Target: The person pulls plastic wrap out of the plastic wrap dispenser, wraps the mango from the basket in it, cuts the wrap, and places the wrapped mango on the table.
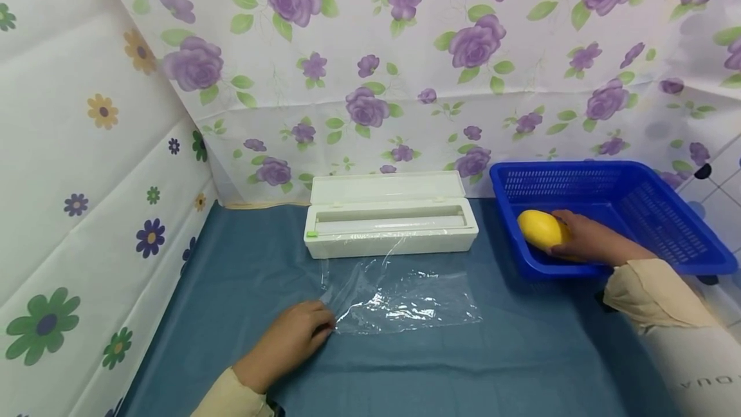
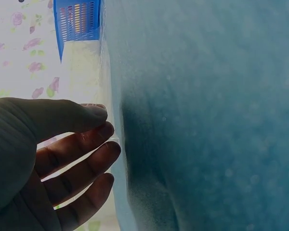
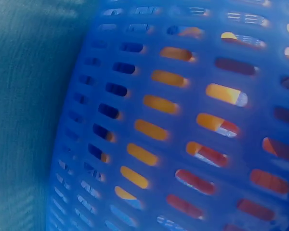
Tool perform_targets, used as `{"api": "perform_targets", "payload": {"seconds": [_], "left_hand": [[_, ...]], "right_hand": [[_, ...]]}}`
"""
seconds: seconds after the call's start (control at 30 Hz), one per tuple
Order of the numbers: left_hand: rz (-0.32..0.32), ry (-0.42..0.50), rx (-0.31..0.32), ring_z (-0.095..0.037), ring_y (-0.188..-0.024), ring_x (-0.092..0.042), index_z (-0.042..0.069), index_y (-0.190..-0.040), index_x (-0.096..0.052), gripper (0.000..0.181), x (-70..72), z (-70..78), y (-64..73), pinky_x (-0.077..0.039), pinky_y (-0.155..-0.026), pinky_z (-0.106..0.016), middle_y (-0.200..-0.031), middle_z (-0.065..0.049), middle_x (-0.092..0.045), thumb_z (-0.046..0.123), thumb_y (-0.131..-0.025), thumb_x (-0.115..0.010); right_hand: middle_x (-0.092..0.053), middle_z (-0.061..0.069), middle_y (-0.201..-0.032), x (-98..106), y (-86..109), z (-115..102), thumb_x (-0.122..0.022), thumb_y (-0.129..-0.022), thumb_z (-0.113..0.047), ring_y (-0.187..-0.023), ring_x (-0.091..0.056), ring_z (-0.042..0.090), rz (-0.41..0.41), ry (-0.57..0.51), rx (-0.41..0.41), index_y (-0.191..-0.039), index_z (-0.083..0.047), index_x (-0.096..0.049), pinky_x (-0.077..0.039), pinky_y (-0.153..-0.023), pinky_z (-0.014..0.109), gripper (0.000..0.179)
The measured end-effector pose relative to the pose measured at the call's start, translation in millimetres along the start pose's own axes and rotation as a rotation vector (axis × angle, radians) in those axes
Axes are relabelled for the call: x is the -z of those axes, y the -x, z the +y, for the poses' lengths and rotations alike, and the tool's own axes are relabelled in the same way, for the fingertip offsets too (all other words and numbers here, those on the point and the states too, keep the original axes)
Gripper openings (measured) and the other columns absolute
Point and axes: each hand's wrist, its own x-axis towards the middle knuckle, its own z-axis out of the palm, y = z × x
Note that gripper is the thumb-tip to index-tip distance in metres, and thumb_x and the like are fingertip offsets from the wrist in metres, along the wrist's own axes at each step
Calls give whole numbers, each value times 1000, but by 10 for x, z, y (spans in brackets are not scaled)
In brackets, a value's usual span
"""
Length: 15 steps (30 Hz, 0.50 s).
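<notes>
A sheet of clear plastic wrap [image 1: 399, 304] runs from the roll in a white dispenser box [image 1: 390, 243] and lies over the table. At the sheet's near left corner, my left hand [image 1: 298, 336] pinches the film between thumb and forefinger; the other fingers curve loosely in the left wrist view. My right hand [image 1: 593, 239] reaches into a blue basket [image 1: 683, 224] and grips a smooth yellow oval fruit [image 1: 541, 229] from its right side. The right wrist view sees the hand and fruit only through slots in the basket wall [image 3: 183, 134].
The dispenser's lid [image 1: 388, 188] stands raised at the back, against a flowered cloth [image 1: 365, 69]. A second flowered cloth [image 1: 87, 166] bounds the left side. Blue-grey cloth [image 1: 463, 372] covers the table. The basket rim stands between the right wrist and the table.
</notes>
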Motion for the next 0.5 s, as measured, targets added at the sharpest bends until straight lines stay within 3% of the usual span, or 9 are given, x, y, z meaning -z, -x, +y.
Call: {"api": "perform_targets", "payload": {"seconds": [0.5], "left_hand": [[26,1,-35,-4,-75,-56,18,-82,-72,10,1,0,2,-52,-68,-28,-79,12,-60,11,-85,-79]], "right_hand": [[-48,39,-128,-36,21,34,-68,-93,-52,-102,-54,42,104,4,8,-151,12,-29,-50,-79,55,94]]}}
